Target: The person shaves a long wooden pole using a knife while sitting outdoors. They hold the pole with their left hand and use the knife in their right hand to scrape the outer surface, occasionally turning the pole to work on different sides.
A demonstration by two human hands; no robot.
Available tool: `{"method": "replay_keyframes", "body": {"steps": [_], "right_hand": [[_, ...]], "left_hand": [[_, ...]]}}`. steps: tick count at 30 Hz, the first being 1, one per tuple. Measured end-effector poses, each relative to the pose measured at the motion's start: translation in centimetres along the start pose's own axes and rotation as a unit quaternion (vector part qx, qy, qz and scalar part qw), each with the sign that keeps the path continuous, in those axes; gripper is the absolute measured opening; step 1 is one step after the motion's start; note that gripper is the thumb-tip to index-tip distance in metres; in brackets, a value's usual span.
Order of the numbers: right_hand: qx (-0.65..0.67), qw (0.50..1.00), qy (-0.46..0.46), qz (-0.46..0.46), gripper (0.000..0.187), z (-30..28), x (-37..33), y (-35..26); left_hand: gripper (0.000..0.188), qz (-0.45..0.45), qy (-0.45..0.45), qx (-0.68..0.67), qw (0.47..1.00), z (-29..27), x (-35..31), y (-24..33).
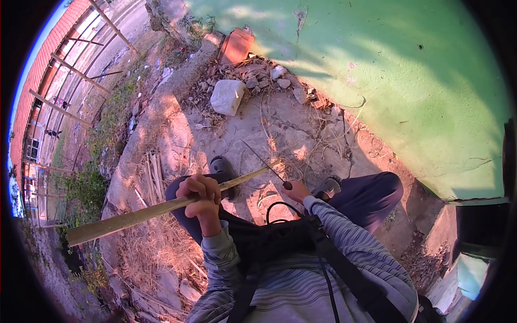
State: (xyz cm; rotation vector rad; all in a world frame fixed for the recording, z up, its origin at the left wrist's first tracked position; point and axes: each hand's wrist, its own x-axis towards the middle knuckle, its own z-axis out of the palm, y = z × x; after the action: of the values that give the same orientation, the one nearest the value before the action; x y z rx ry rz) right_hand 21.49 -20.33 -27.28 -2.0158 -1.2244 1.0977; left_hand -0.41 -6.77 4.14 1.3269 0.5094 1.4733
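Observation:
My left hand [203, 200] is closed around a long, flat bamboo strip [124, 219]. The strip slants across my lap, its broad end out to the left and its narrow end between my feet. In my right hand [297, 191] is a knife [265, 162] with a dark handle. Its thin blade points up and to the left and crosses the strip close to the narrow end. Whether the edge touches the strip, I cannot tell.
Split strips [154, 175] lie in a pile on the left, above scattered shavings [148, 245]. A pale stone block [227, 97] and rubble stand ahead, near an orange brick [236, 47]. A green wall [409, 91] rises on the right. My shoes [222, 168] flank the work.

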Motion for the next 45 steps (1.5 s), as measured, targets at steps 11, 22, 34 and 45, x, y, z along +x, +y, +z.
{"method": "replay_keyframes", "body": {"steps": [11,22,34,45], "right_hand": [[0.239,0.949,-0.193,-0.074,0.039,-4.4,-3.8,-10.2],[0.209,0.951,-0.162,-0.161,0.039,-6.4,-3.9,-14.0],[0.169,0.955,-0.175,-0.168,0.026,-7.9,-2.7,-15.7],[0.131,0.955,-0.206,-0.166,0.033,-10.1,-3.6,-19.5]], "left_hand": [[0.077,0.037,-0.062,-0.094,0.993,-0.3,-0.4,-0.9],[0.067,0.038,0.015,-0.125,0.991,1.0,-0.7,-2.2],[0.047,0.026,0.056,-0.101,0.993,2.9,-0.1,-2.5],[0.046,0.034,0.098,-0.127,0.986,3.7,-0.3,-2.6]]}}
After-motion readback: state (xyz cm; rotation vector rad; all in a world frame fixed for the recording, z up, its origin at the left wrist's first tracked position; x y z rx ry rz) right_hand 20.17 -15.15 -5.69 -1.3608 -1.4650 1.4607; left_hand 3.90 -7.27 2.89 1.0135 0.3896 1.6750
